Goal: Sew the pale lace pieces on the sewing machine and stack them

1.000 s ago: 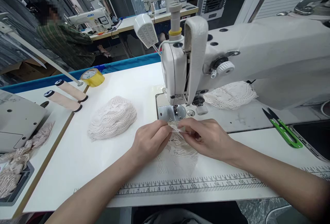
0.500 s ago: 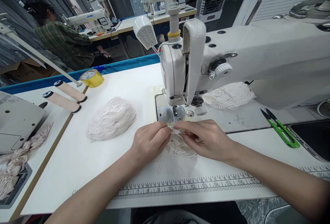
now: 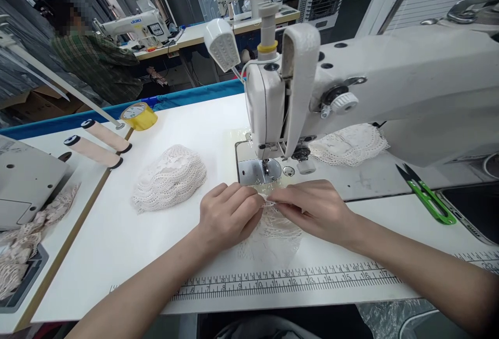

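My left hand (image 3: 228, 214) and my right hand (image 3: 312, 209) meet just in front of the needle plate (image 3: 255, 170) of the white sewing machine (image 3: 351, 84). Both pinch the top edge of a thin white lace piece (image 3: 273, 240) that lies flat on the table below them. The fingertips touch each other over the lace edge. The presser foot (image 3: 266, 166) stands a short way behind the fingers.
A stack of white lace pieces (image 3: 169, 178) lies left of the machine and another (image 3: 349, 144) behind its arm. Green thread snips (image 3: 429, 196) rest at the right. Yellow tape (image 3: 138, 116), two thread cones (image 3: 95, 152) and a printed ruler (image 3: 292, 276) are on the table. A person (image 3: 93, 63) sits far left.
Both hands have closed tighter on the lace edge and dropped slightly toward the table; the left fingers now curl over further. The lace stays in the same place.
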`<state>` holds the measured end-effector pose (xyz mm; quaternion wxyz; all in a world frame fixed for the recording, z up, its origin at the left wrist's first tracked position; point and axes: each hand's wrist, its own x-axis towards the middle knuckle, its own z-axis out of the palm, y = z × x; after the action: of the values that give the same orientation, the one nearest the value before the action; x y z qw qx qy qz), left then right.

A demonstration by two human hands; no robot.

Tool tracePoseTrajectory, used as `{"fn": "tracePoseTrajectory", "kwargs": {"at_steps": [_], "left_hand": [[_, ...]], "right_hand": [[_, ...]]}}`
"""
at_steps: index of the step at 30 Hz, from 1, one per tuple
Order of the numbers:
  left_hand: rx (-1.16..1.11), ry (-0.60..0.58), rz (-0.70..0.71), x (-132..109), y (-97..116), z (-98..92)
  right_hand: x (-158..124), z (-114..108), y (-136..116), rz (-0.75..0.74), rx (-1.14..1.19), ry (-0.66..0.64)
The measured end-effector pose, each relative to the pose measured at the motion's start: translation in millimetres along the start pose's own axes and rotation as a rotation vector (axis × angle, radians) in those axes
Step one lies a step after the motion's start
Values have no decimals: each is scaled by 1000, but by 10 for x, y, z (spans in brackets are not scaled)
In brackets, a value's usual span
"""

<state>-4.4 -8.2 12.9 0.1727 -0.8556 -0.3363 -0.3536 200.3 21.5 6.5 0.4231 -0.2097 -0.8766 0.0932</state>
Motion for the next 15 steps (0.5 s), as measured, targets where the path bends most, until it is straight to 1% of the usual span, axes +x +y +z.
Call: {"fn": "tracePoseTrajectory", "kwargs": {"at_steps": [3, 5, 7, 9, 11, 13, 14, 15], "left_hand": [[-33, -17, 23, -16, 8, -4], [-82, -30, -27, -29, 15, -8], [-139, -53, -108, -40, 23, -8], [-180, -77, -166, -47, 27, 0], [-229, -83, -188, -51, 29, 12], [-301, -74, -229, -43, 37, 11], [-352, -77, -269, -32, 46, -1], [-419, -98, -329, -17, 58, -22]], "right_hand": [[5, -17, -1, -43, -14, 55], [9, -33, -4, -99, -60, 91], [16, -50, -7, -190, -155, 112], [25, -65, -9, -288, -252, 113], [36, -80, -11, -355, -303, 95], [50, -103, -18, -376, -312, 77], [60, -122, -25, -358, -288, 63], [73, -147, -37, -309, -230, 42]]}}
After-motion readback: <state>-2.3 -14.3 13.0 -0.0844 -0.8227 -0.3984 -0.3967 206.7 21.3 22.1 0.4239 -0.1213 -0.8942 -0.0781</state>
